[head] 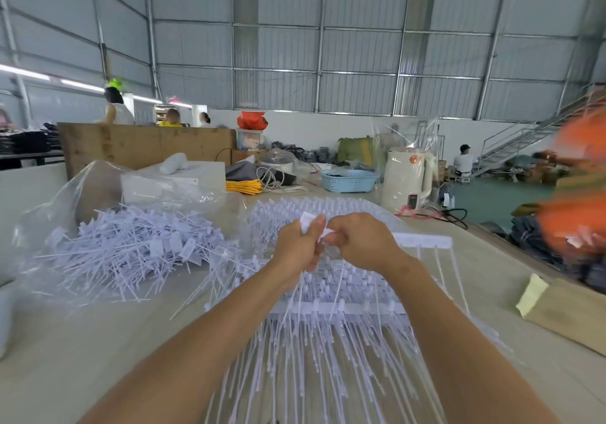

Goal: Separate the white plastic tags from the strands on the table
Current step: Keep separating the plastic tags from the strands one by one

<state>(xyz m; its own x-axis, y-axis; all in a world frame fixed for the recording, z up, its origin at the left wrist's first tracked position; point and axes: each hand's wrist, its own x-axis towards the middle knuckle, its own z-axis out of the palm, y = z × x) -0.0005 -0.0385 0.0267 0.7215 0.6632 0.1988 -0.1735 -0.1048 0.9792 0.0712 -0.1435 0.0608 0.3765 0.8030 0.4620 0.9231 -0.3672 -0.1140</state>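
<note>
Both my hands are raised together above the middle of the table. My left hand point(300, 243) pinches a small white plastic tag point(307, 219) between thumb and fingers. My right hand point(359, 241) grips a white strip of joined tags point(423, 241) that runs out to the right, its thin strands hanging down. Under my hands lies a big stack of joined tag strips point(328, 308) with long strands fanning toward me. A loose heap of separated tags point(131, 249) sits on clear plastic at the left.
A person in orange point(577, 200) stands blurred at the right edge. A yellow-green cloth point(531, 295) on a cardboard sheet lies near the right. At the back are a blue basket point(349, 181), a white box point(177, 176), yellow cord point(244, 187) and a bagged white appliance point(406, 177).
</note>
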